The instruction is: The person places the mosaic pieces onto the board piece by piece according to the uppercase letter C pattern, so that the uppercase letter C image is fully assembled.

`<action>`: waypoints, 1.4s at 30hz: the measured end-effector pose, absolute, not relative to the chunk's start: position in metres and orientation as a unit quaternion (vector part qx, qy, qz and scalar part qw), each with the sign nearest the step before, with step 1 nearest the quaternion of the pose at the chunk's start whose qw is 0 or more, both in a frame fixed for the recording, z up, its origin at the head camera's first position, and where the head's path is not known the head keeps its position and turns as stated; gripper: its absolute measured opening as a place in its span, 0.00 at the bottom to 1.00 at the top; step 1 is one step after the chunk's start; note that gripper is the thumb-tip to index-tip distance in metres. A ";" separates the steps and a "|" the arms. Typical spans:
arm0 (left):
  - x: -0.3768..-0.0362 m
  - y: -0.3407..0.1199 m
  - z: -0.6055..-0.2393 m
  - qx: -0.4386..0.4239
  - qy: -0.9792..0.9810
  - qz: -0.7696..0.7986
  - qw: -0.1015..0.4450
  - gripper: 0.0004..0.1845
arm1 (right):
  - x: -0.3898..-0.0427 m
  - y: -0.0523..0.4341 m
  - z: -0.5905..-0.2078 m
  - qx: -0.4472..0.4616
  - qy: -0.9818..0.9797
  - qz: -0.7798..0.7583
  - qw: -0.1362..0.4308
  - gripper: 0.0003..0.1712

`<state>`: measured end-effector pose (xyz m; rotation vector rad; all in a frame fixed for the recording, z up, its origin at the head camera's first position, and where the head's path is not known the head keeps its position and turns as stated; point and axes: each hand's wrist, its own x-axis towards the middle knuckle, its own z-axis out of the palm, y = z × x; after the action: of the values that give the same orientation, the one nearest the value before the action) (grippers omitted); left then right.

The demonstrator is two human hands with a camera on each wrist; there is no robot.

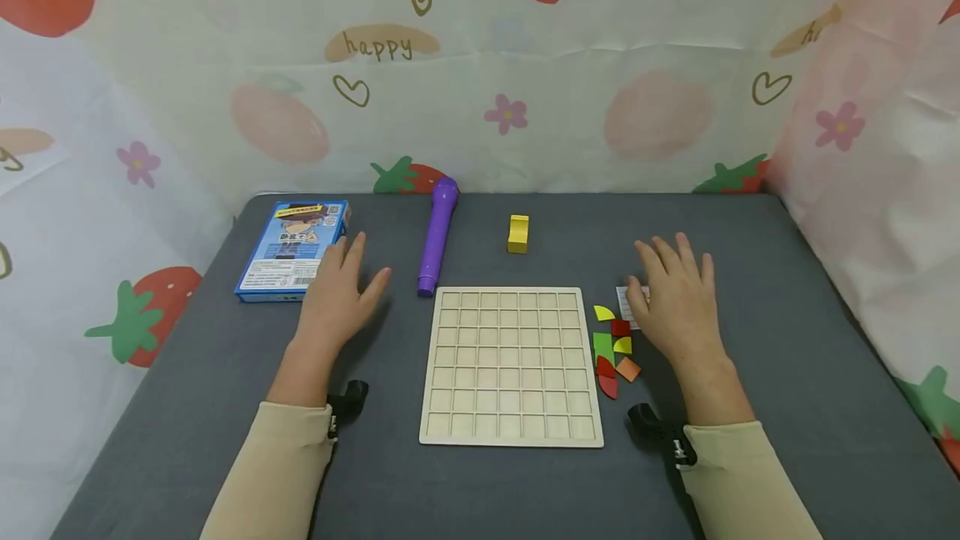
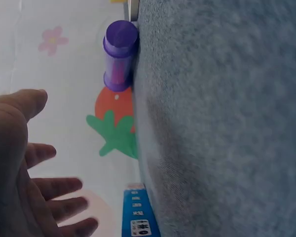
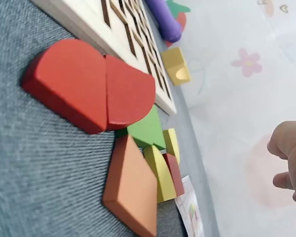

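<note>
A pale wooden grid board (image 1: 510,365) lies flat in the middle of the grey table. Several small coloured wooden pieces (image 1: 613,348) lie just right of it; the right wrist view shows two red pieces (image 3: 89,86), an orange piece (image 3: 133,190) and a green piece (image 3: 148,131). My right hand (image 1: 675,298) hovers open, palm down, just right of the pieces, over a small white card (image 1: 625,300). My left hand (image 1: 337,294) is open with fingers spread, between a blue box (image 1: 292,248) and a purple cylinder (image 1: 437,236). Neither hand holds anything.
A yellow block (image 1: 518,233) sits behind the board. The grey table (image 1: 787,357) is walled on three sides by strawberry-print cloth (image 1: 525,65). The purple cylinder (image 2: 120,54) and blue box (image 2: 138,215) also show in the left wrist view.
</note>
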<state>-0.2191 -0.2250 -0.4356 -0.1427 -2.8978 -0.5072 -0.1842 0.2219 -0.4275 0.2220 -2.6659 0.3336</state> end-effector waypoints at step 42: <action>-0.216 -0.201 -0.461 -0.155 -0.863 -0.443 -0.186 0.30 | -0.183 0.204 -0.440 0.119 -0.980 0.161 0.001 0.21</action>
<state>-0.2162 -0.2005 -0.4605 -0.5549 -3.0888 -1.5836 -0.1835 0.2036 -0.4404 0.3731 -3.0751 0.5059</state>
